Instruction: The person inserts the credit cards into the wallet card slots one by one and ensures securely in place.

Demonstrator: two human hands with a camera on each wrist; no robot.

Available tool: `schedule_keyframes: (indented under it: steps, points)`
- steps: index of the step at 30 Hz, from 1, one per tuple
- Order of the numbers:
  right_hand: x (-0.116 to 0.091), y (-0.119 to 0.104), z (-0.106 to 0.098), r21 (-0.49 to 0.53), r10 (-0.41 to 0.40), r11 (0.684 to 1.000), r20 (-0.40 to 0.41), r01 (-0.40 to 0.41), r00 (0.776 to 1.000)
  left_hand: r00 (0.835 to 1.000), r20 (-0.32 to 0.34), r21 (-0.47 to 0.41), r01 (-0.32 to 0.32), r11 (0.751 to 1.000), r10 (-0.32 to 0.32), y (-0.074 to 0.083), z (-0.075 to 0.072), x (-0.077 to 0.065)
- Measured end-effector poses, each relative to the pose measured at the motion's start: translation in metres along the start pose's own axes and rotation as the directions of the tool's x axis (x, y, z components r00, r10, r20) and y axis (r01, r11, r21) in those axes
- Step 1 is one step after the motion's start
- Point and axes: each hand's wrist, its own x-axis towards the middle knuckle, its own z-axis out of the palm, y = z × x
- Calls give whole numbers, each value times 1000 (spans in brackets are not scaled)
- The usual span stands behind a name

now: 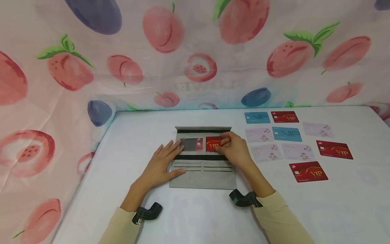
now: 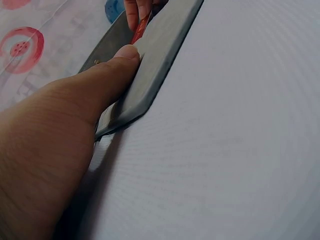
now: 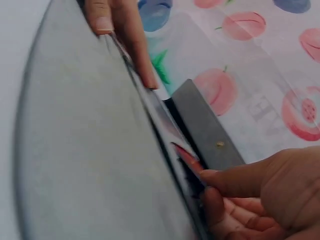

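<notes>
Fingers of right hand [image 1: 235,149] pinch red rectangular VIP card [image 1: 212,144], long axis running leftward; left hand [image 1: 161,166], farther, spread on flat grey wallet [image 1: 202,180].

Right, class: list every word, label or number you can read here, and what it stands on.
"VIP": red card on the grey wallet.
"VIP": each of two blue cards.
"VIP": each of three other red cards.
Too small or blurred to read: print on the pale cards, dark-and-red piece on the wallet, faint backdrop lettering.
</notes>
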Motion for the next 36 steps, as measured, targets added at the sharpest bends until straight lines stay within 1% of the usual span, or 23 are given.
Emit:
schedule_keyframes:
  steps: [5, 9, 15, 24, 29, 36]
  points:
    - [-1, 3, 8, 1, -40, 999, -52, 40, 998, 1000, 3, -2, 9, 1000, -9, 1, 0, 0]
    - [-2, 4, 13, -14, -59, 998, -52, 58, 997, 1000, 8, -11, 10, 1000, -10, 2, 0, 1]
    - [-3, 1, 13, -15, -44, 999, -36, 43, 998, 1000, 3, -4, 3, 1000, -3, 1, 0, 1]
    - [-7, -5, 13, 19, 11, 1000, -61, -10, 998, 1000, -2, -2, 0, 1000, 0, -1, 1, 1]
    - [-7, -5, 14, 40, 11, 999, -66, -8, 998, 1000, -2, -1, 0, 1000, 0, -1, 2, 1]
    - [-6, -1, 15, 66, -3, 998, -27, 5, 1000, 1000, -2, -5, 6, 1000, -6, 0, 1, 1]
